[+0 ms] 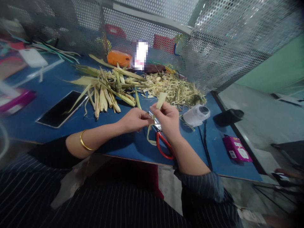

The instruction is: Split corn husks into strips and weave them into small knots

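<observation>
My right hand [170, 122] is closed on a pale corn husk [161, 100], whose broad end sticks up past the fingers. Beside it, my left hand [136, 120] pinches the lower part of the same husk, and a thin strip curls down below the fingertips. Red-handled scissors [163, 147] lie on the table under the hands, their blades partly hidden. Ahead and to the left rests a bunch of corn husks [103, 99] with tapered pale ends. A heap of shredded husk [175, 87] lies beyond my right hand.
The blue table [190, 152] ends at a perforated metal screen [147, 20]. A black phone [63, 109] lies at left. To the right are a white roll [196, 115], a black cylinder [228, 117] and a purple pack [237, 148]. An orange object [118, 58] sits at the back.
</observation>
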`<action>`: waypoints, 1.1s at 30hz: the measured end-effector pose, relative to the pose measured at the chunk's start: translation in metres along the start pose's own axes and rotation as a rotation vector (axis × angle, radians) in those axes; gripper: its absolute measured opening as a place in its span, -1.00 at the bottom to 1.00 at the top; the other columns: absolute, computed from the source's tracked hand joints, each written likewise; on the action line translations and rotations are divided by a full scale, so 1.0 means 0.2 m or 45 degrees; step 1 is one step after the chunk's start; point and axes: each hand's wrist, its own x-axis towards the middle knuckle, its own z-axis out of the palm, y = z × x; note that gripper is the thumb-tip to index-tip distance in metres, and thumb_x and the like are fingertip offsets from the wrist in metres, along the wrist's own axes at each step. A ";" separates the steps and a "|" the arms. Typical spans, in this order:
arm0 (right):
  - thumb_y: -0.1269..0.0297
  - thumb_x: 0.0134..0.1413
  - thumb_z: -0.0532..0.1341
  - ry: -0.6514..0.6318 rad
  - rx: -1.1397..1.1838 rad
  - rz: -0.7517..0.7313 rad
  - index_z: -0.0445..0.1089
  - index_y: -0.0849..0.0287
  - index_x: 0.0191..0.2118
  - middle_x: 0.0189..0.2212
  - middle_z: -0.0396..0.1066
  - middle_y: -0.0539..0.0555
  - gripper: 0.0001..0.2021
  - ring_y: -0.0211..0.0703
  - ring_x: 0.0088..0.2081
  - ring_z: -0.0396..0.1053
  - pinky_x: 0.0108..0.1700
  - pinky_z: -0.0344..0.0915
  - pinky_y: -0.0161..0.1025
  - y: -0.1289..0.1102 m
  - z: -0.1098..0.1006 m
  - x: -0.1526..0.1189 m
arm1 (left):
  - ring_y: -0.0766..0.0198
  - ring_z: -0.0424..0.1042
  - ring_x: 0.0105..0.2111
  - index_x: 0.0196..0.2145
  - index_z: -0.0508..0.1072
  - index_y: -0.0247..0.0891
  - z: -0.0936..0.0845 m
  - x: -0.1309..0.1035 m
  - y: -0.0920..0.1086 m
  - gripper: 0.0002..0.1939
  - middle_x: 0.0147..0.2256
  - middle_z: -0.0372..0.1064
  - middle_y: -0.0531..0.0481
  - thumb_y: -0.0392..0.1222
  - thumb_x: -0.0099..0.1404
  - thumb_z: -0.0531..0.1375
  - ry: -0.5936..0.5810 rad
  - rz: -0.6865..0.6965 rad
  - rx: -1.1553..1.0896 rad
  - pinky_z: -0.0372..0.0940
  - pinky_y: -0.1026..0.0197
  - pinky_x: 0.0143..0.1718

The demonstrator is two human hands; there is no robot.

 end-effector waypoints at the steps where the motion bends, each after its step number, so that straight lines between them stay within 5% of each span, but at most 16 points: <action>1: 0.18 0.05 0.25 0.082 0.024 -0.012 0.42 0.14 -0.39 -0.59 0.19 -0.09 -0.86 -0.30 -0.51 0.13 -0.42 0.11 -0.30 -0.01 -0.01 -0.01 | 0.38 0.28 -0.70 -0.50 0.54 -0.32 -0.01 0.00 0.00 -0.75 -0.67 0.32 0.04 -0.12 0.19 0.17 0.010 -0.001 -0.019 0.16 0.35 -0.64; 7: 0.18 0.06 0.26 0.253 -0.019 -0.168 0.41 0.11 -0.40 -0.48 0.33 -0.01 -0.87 -0.26 -0.47 0.24 -0.38 0.21 -0.24 -0.04 -0.04 -0.04 | 0.40 0.34 -0.66 -0.35 0.59 -0.33 -0.03 0.02 -0.01 -0.76 -0.45 0.52 -0.09 -0.14 0.19 0.17 0.183 -0.043 -0.117 0.27 0.34 -0.60; 19: 0.15 0.15 0.20 0.351 0.057 -0.143 0.32 0.07 -0.29 -0.50 0.39 -0.04 -0.87 -0.20 -0.45 0.44 -0.35 0.34 -0.22 -0.04 -0.03 -0.05 | 0.39 0.39 -0.65 -0.52 0.54 -0.29 -0.05 0.03 0.00 -0.84 -0.62 0.41 0.03 -0.20 0.12 0.22 0.320 0.035 0.088 0.23 0.38 -0.59; 24: 0.24 0.20 0.16 0.318 -0.413 -0.472 0.37 0.09 -0.27 -0.39 0.49 0.06 -0.91 -0.15 -0.33 0.46 -0.25 0.33 -0.18 -0.03 -0.03 -0.08 | 0.34 0.39 -0.65 -0.55 0.48 -0.32 -0.04 0.04 -0.02 -0.78 -0.62 0.40 -0.02 -0.10 0.12 0.25 0.247 -0.155 -0.218 0.15 0.38 -0.70; 33: 0.35 0.23 0.09 -0.096 -1.179 -1.030 0.40 0.11 -0.13 -0.30 0.48 0.11 -0.83 -0.13 -0.27 0.36 -0.19 0.16 -0.14 0.03 0.03 -0.14 | 0.45 0.21 -0.67 -0.46 0.52 -0.32 -0.06 0.06 -0.03 -0.83 -0.57 0.37 0.04 -0.14 0.03 0.30 0.377 -0.358 -0.739 0.05 0.40 -0.74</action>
